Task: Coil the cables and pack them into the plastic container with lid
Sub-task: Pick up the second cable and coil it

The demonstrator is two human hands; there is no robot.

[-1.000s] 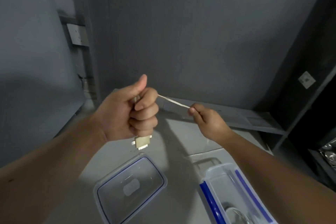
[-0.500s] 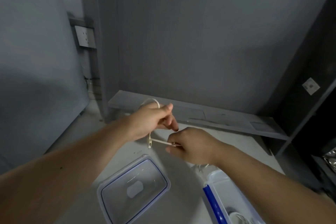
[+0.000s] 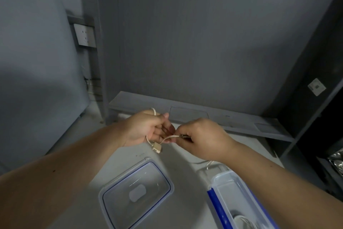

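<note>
My left hand (image 3: pixel 148 128) holds a thin white cable (image 3: pixel 168 138) looped around its fingers, with a beige plug (image 3: pixel 156 148) dangling below the palm. My right hand (image 3: pixel 202 138) pinches the same cable just to the right, the two hands almost touching above the table. A loose cable end (image 3: pixel 208 165) hangs under my right wrist. The clear plastic container (image 3: pixel 232 191) with a blue clip stands at the lower right, with another coiled cable (image 3: pixel 243 220) in it. Its lid (image 3: pixel 135 191), clear with a blue seal, lies flat at the lower centre.
A pale table (image 3: pixel 185 173) carries the container and lid. A low grey shelf (image 3: pixel 194 115) runs along the back wall. A wall socket (image 3: pixel 84 34) is on the upper left, and a dark shelving unit (image 3: pixel 319 117) stands on the right.
My hands have dropped lower and come together. The cable that was stretched between them now loops around my left hand, and my right hand pinches it close by.
</note>
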